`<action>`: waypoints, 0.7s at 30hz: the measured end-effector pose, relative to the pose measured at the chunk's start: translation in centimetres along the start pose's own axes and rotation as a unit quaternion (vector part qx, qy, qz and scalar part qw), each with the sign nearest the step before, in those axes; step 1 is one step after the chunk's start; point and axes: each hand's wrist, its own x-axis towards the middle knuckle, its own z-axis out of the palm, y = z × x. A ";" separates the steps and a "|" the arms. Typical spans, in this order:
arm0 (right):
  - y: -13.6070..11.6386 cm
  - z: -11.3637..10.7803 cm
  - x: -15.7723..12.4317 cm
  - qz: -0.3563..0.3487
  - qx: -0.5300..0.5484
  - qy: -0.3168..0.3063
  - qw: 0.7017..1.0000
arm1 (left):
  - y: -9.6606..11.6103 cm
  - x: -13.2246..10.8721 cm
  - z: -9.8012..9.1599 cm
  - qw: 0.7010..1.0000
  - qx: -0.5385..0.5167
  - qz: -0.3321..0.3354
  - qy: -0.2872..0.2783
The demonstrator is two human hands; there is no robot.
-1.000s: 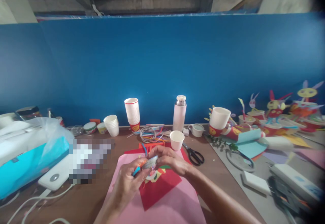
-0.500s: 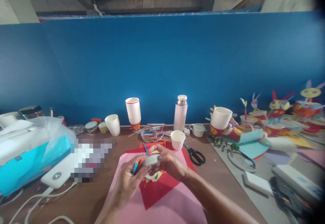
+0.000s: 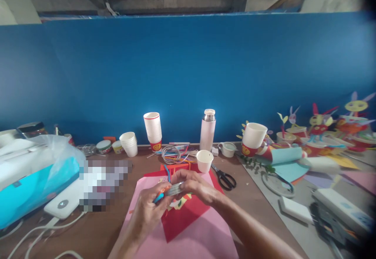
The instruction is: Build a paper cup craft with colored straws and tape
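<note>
Above the coloured paper, both my hands are closed around a small clear-grey roll of tape (image 3: 174, 189). My left hand (image 3: 148, 202) grips its near left side, along with a bent orange and blue piece (image 3: 159, 198) that looks like pipe cleaner. A blue end of it sticks up behind the fingers. My right hand (image 3: 195, 186) pinches the roll from the right, its fingers curled over the top. Beneath lie a red sheet (image 3: 185, 220) and a larger pink sheet (image 3: 205, 243). Yellow and white paper cutouts (image 3: 178, 202) show partly under the hands.
Black-handled scissors (image 3: 226, 178) and a white paper cup (image 3: 205, 160) lie just beyond my right hand. Behind stand stacked cups (image 3: 153, 131), a flask (image 3: 208, 131) and pipe cleaners (image 3: 173, 154). Paper-figure cups (image 3: 319, 145) crowd the right; a power bank (image 3: 63, 202) lies left.
The tape roll has tilted flatter and turned between my hands. My right hand has shifted slightly left and lower over it. The view has moved a little.
</note>
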 end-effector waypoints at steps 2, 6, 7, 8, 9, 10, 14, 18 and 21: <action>0.3 -0.2 0.1 -0.004 0.021 -0.012 1.000 | -0.3 -0.1 -0.1 1.000 -0.006 -0.005 0.009; 0.7 -0.5 0.2 -0.009 0.069 -0.009 0.998 | -0.9 -0.3 -0.5 0.999 -0.027 -0.016 0.045; 0.8 -0.5 0.3 -0.010 0.074 -0.004 0.997 | -1.0 -0.4 -0.6 0.998 -0.033 -0.023 0.052; 0.8 -0.4 0.3 -0.010 0.078 -0.001 0.997 | -1.0 -0.4 -0.7 0.997 -0.037 -0.031 0.059; 0.9 -0.4 0.3 -0.012 0.081 0.000 0.997 | -1.0 -0.4 -0.8 0.996 -0.039 -0.038 0.064; 0.9 -0.4 0.3 -0.014 0.085 -0.002 0.996 | -1.0 -0.4 -0.8 0.996 -0.039 -0.040 0.067; 1.0 -0.3 0.3 -0.012 0.095 -0.011 0.995 | -0.8 -0.3 -0.8 0.997 -0.041 -0.022 0.058; 0.2 -0.1 0.1 -0.009 0.012 0.003 1.000 | -0.6 -0.2 -0.6 0.999 -0.023 -0.016 0.032; -0.5 0.1 -0.2 -0.009 -0.043 0.014 0.999 | -0.5 -0.1 -0.4 1.000 -0.012 -0.018 0.020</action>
